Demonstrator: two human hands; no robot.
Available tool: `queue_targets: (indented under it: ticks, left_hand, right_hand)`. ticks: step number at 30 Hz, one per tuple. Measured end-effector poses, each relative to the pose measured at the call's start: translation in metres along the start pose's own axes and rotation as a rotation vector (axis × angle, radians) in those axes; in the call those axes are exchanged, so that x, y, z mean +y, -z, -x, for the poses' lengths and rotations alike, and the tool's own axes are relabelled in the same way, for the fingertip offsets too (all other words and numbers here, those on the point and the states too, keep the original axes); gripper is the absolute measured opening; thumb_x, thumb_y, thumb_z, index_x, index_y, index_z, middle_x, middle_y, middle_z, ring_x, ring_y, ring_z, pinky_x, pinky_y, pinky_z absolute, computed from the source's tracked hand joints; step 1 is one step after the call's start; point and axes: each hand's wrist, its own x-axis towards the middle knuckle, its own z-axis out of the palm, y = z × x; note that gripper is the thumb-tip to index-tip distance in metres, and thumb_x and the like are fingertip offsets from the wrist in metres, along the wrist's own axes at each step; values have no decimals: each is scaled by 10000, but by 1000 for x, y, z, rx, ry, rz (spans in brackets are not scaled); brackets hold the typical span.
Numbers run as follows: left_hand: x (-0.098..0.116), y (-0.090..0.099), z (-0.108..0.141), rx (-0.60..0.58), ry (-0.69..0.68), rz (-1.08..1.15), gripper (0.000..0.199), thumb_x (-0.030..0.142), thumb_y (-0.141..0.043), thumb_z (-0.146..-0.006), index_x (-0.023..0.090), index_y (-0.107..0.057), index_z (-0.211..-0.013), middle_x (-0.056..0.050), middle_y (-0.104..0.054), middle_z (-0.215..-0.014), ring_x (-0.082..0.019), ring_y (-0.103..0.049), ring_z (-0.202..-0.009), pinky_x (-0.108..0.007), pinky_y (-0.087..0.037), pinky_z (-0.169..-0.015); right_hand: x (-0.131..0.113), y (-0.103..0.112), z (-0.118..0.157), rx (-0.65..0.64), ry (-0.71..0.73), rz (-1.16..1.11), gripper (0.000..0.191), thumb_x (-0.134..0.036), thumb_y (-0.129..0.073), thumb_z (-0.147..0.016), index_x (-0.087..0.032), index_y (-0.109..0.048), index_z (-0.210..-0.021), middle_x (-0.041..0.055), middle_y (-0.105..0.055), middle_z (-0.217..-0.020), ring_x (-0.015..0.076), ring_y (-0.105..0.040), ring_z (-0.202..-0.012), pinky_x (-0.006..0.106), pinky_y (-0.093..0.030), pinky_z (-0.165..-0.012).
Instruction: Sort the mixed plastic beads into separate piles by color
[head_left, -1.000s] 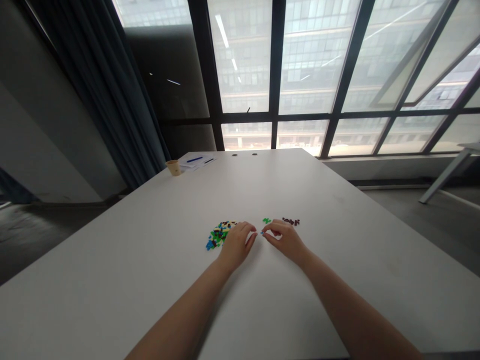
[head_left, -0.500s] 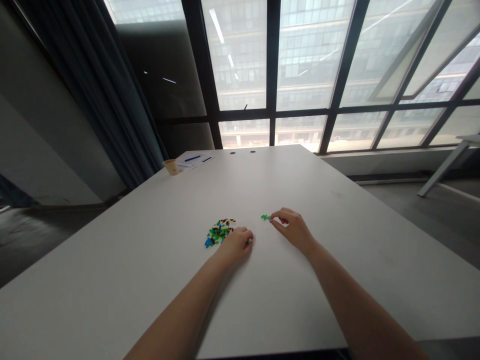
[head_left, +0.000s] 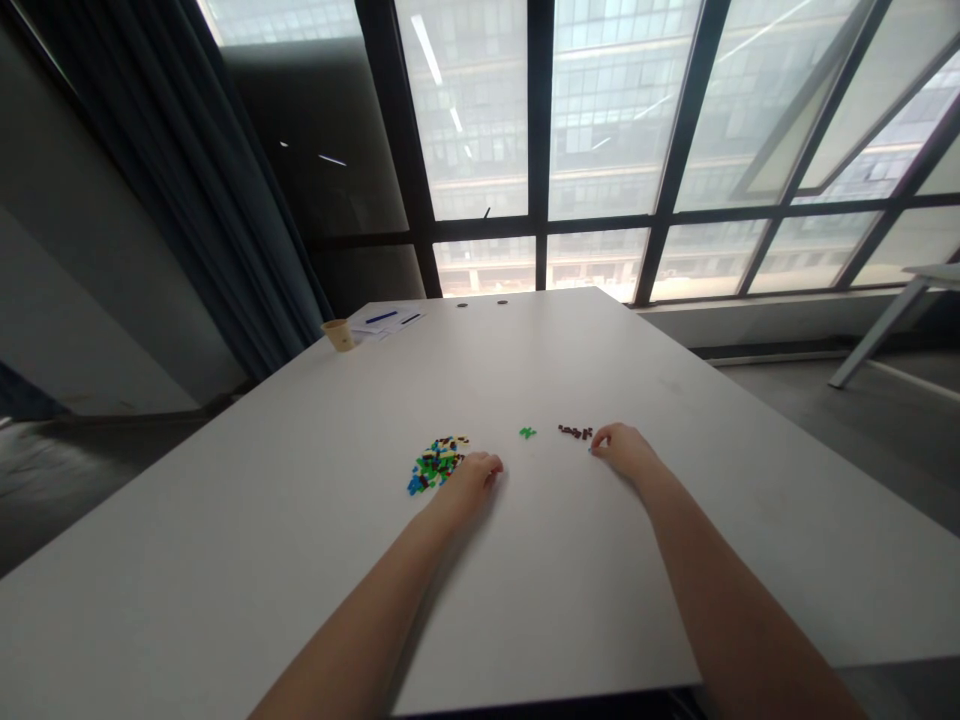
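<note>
A mixed pile of small blue, green, brown and cream bricks (head_left: 433, 465) lies on the white table (head_left: 300, 520). My left hand (head_left: 478, 475) rests just right of the pile, its fingers curled together; what they hold, if anything, is hidden. A small group of green bricks (head_left: 528, 433) lies farther right. Beside it is a row of dark brown bricks (head_left: 574, 432). At the right end of that row, my right hand (head_left: 621, 447) pinches a tiny blue brick (head_left: 591, 451) between thumb and fingertip, close to the tabletop.
A tan paper cup (head_left: 340, 336) stands at the table's far left edge. Next to it lie paper sheets (head_left: 371, 325) with a blue pen (head_left: 382, 317) and a dark pen. Two dark round discs are at the far end. Windows and a curtain are beyond.
My right hand has moved right, from the green bricks to the end of the brown row, which its fingers and palm were covering. My left hand has barely shifted; the green piece seen in it is now hidden.
</note>
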Motion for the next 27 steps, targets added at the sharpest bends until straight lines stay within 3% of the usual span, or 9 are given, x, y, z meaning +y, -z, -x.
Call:
queue_targets:
  ticks: [8,13,17,22,27]
  left_hand:
    - [2,0,-2,44,14,74,228,72,-396,-722,164,-597,-779,-37,-622,-808,-152,-550,-785,-266,-418,-746]
    - [12,2,-1,94,95,391,173,91,-444,-718,159,-587,-788,-38,-619,-804,-136,-558,-774,-250,-437,-720]
    - [20,2,-2,133,201,817,136,113,-558,-670,142,-570,-802,-35,-610,-779,-117,-559,-752,-234,-437,-701]
    - [25,3,-2,150,408,1333,333,143,-718,-536,153,-577,-838,-8,-601,-772,-75,-548,-662,-196,-421,-632]
    - [27,4,-1,124,480,1574,411,130,-763,-505,161,-576,-869,-2,-614,-781,-76,-573,-688,-187,-426,-634]
  right_hand:
    - [2,3,0,-72,-7,-8,100,-174,-635,-596,-215,-700,-660,25,-590,-629,120,-504,-557,223,-335,-523]
    - [-10,13,3,9,1,-39,152,-214,-562,-676,-201,-697,-746,37,-598,-652,124,-499,-558,222,-330,-509]
    - [-34,15,10,25,135,-186,191,-265,-518,-724,-184,-682,-779,33,-612,-657,126,-513,-583,221,-361,-550]
    - [-67,8,24,53,394,-329,198,-271,-510,-745,-183,-670,-821,12,-581,-641,112,-472,-564,228,-370,-574]
    - [-91,6,40,53,577,-403,152,-234,-547,-745,-200,-660,-841,-21,-488,-586,98,-416,-542,220,-352,-562]
